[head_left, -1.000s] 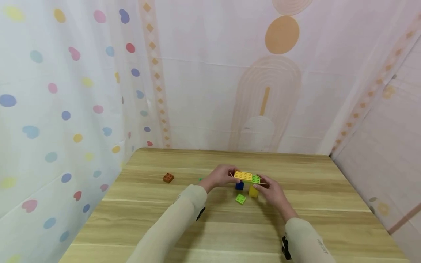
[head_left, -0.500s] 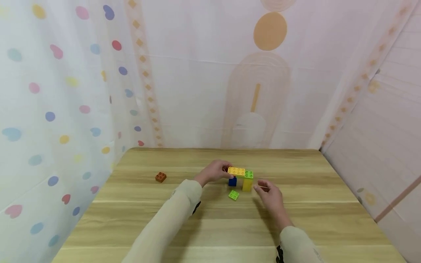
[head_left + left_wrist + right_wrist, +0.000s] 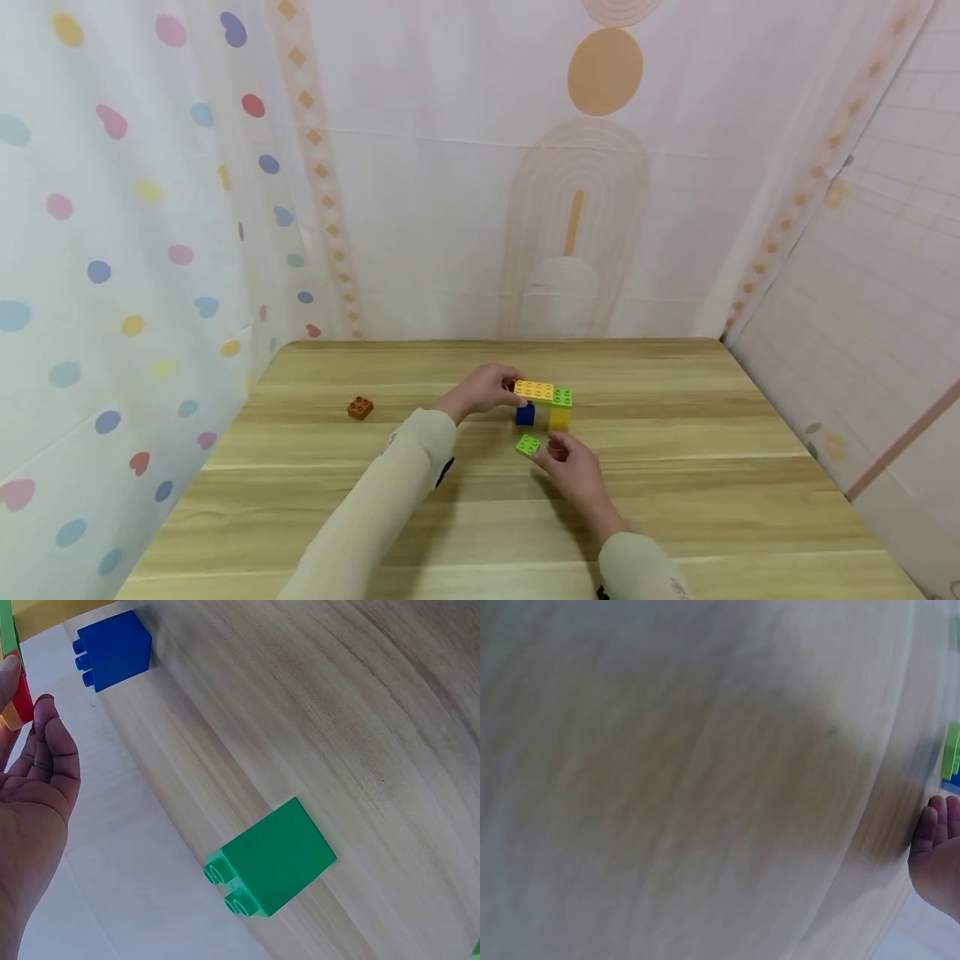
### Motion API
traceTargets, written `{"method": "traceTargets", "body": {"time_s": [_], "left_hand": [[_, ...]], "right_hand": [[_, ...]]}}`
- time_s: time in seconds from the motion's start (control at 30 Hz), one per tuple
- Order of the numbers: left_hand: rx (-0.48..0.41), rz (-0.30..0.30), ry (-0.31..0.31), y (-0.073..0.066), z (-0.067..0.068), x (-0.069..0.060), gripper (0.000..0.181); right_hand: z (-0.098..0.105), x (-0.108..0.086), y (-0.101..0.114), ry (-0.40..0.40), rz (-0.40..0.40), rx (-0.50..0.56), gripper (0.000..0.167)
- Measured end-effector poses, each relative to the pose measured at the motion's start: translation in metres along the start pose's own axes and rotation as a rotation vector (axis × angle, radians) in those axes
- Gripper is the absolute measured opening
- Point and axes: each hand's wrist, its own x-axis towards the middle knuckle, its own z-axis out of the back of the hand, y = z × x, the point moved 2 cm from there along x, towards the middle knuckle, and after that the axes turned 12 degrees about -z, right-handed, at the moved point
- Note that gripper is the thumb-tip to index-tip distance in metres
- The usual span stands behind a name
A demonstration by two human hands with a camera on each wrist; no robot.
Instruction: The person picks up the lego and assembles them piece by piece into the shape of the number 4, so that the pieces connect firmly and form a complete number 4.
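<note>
My left hand (image 3: 483, 388) pinches the left end of a toy-brick bridge, whose top is a yellow brick (image 3: 534, 390) beside a lime brick (image 3: 562, 397). A tall yellow brick (image 3: 559, 418) stands under the bridge's right end. Between the left fingers a red brick (image 3: 22, 701) also shows. Below the raised end, a blue brick (image 3: 116, 651) stands on the table with its studs uncovered. My right hand (image 3: 577, 473) is low at the table, fingers loosely bent, thumb tip close beside a loose lime brick (image 3: 527, 445); whether it touches is unclear.
A brown brick (image 3: 360, 407) lies to the left on the wooden table (image 3: 315, 500). A green brick (image 3: 277, 859) stands near the left wrist, hidden by the arm in the head view. Patterned curtains (image 3: 420, 208) hang behind the table's back edge.
My right hand has let go of the bridge's right end and moved down and left to the loose lime brick. The left hand keeps its hold. The head view has shifted slightly right.
</note>
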Motion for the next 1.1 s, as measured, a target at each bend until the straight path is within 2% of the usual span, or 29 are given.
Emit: {"method": "traceTargets", "body": {"time_s": [0.2, 0.43, 0.6, 0.73, 0.9, 1.1], "left_hand": [[0.018, 0.012, 0.007, -0.003, 0.001, -0.002, 0.030], [0.015, -0.003, 0.009, -0.006, 0.001, -0.001, 0.029], [0.003, -0.009, 0.010, -0.005, 0.000, -0.001, 0.029], [-0.007, 0.001, 0.005, -0.002, -0.001, -0.002, 0.028], [-0.013, 0.005, 0.005, -0.003, -0.001, -0.002, 0.027], [-0.015, 0.017, 0.014, -0.003, 0.000, -0.002, 0.025]], "right_hand": [[-0.011, 0.002, 0.003, 0.005, -0.037, -0.042, 0.051], [-0.018, 0.005, 0.005, -0.055, -0.019, -0.094, 0.048], [-0.022, 0.007, 0.008, -0.103, -0.004, -0.167, 0.046], [-0.024, 0.008, 0.011, -0.113, 0.025, -0.240, 0.042], [-0.023, 0.008, 0.013, -0.105, 0.076, -0.297, 0.033], [-0.019, 0.006, 0.010, -0.038, 0.116, -0.262, 0.030]]}}
